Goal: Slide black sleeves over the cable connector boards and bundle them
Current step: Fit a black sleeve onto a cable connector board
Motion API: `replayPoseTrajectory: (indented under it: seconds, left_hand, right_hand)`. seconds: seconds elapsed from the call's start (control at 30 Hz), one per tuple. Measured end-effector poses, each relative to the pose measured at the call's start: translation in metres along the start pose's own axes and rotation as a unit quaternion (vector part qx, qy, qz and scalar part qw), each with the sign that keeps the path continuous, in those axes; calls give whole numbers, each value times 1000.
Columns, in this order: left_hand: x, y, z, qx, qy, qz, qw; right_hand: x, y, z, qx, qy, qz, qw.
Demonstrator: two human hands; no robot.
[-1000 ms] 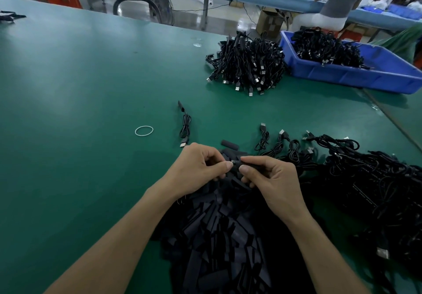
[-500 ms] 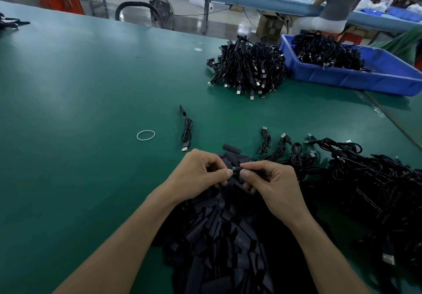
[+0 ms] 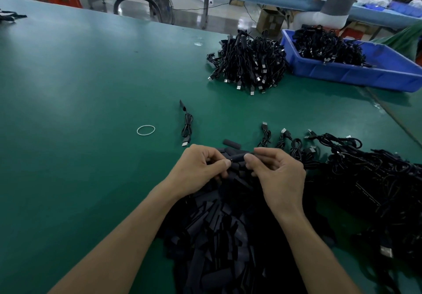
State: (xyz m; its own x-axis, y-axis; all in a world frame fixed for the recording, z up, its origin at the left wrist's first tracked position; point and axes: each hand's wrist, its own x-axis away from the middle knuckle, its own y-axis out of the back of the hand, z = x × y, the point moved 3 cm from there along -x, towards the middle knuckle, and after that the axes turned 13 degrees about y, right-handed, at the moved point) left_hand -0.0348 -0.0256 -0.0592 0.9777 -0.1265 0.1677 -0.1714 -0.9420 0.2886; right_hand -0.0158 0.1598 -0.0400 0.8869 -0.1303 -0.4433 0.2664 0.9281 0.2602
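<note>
The green table (image 3: 80, 76) carries a near pile of black sleeves (image 3: 219, 236) right under the hands, probably so each is a short reach. Loose cables (image 3: 376, 179) lie to the right, and a sleeved heap (image 3: 249, 63) lies far off beside the blue bin (image 3: 356, 74). The left hand (image 3: 201, 168) and right hand (image 3: 278, 175) each pinch one sleeve (image 3: 238, 156) end-on, seemingly to feed a board in, though the board is too small to see. A rubber band (image 3: 145, 130) waits on the left for bundling. Half a second ago the thumbs almost met; now more sleeve shows between them.
</note>
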Motion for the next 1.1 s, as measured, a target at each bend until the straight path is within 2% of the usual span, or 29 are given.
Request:
replayPoseTrajectory:
  seconds: [0.47, 0.7, 0.87, 1.03, 1.1]
  left_hand:
    - [0, -3, 1, -33, -24, -22, 999]
    - [2, -3, -3, -13, -32, -25, 999]
    - [4, 5, -13, 21, -54, -24, 998]
    - [4, 17, -24, -122, -88, -25, 988]
    - [3, 22, -24, -111, -90, -50, 989]
  right_hand:
    - [7, -18, -1, -72, -26, 48, 996]
    - [-6, -17, 11, -22, 7, 46, 999]
    - [-14, -13, 19, -126, -37, 19, 991]
    - [-29, -2, 30, -283, -79, -43, 955]
    - [-35, 1, 31, -294, -80, -43, 951]
